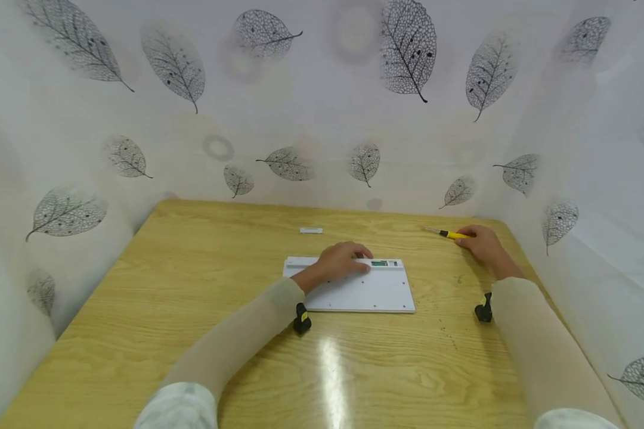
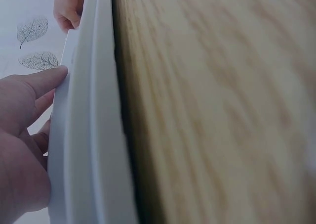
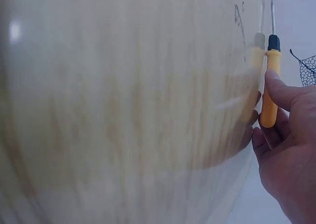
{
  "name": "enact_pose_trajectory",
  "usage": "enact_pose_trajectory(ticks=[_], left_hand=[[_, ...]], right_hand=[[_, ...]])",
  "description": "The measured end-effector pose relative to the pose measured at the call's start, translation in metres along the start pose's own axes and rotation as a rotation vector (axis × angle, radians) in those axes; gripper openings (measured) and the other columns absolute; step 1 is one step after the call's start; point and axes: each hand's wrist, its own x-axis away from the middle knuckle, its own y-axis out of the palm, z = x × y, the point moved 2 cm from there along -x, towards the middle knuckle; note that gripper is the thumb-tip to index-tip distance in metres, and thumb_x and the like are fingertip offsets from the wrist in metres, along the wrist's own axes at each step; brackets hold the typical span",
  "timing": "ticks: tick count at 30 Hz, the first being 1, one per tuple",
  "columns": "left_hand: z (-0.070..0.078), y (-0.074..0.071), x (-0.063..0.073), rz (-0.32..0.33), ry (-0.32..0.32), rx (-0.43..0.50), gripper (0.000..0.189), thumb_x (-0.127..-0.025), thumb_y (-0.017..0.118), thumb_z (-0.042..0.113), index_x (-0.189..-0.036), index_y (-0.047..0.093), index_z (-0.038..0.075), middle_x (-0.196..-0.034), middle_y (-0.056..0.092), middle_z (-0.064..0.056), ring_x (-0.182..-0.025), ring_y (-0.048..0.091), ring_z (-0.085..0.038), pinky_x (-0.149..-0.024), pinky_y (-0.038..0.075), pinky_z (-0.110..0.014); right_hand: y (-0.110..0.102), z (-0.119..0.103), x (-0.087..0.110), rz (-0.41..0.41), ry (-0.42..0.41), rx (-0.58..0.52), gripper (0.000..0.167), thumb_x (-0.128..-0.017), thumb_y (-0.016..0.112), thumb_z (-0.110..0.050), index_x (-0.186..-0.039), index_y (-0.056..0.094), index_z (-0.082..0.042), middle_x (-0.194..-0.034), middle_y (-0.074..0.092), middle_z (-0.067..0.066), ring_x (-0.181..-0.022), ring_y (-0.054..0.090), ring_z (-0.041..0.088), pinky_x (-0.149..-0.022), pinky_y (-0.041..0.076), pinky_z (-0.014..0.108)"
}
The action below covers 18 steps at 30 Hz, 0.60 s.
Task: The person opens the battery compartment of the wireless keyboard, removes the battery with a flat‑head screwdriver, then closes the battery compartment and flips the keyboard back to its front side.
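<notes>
A thin white keyboard (image 1: pixel 365 295) lies with its underside up, small screw dots along it. In its raised back strip, something green and a printed label (image 1: pixel 392 263) show near the right end. My left hand (image 1: pixel 343 261) holds the keyboard at this strip, thumb on the near side and fingers over the far edge. The left wrist view shows that thumb (image 2: pixel 52 80) against the white surface. At the table's right, my right hand (image 3: pixel 291 130) pinches the yellow handle of a screwdriver (image 3: pixel 271 90) between thumb and fingers. Its metal shaft points left in the head view.
A small white strip-shaped piece (image 1: pixel 311 230) lies behind the keyboard on the wooden table (image 1: pixel 204 274). Leaf-printed curtains (image 1: pixel 322 107) hang around the table's back and sides. Faint dark marks (image 1: pixel 448 336) dot the tabletop right of the keyboard.
</notes>
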Motion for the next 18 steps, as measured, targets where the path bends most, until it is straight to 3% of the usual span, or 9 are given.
enact_pose_trajectory(ticks=[18], left_hand=[[-0.001, 0.001, -0.001, 0.003, -0.001, 0.004, 0.030, -0.093, 0.072, 0.041, -0.121, 0.071, 0.031, -0.111, 0.067, 0.010, -0.100, 0.059, -0.009, -0.090, 0.045, -0.035]], right_hand=[[-0.003, -0.011, 0.012, 0.008, -0.025, -0.018, 0.049, -0.107, 0.051, -0.030, -0.134, 0.054, 0.010, -0.136, 0.051, 0.036, -0.126, 0.045, 0.052, -0.107, 0.036, 0.062]])
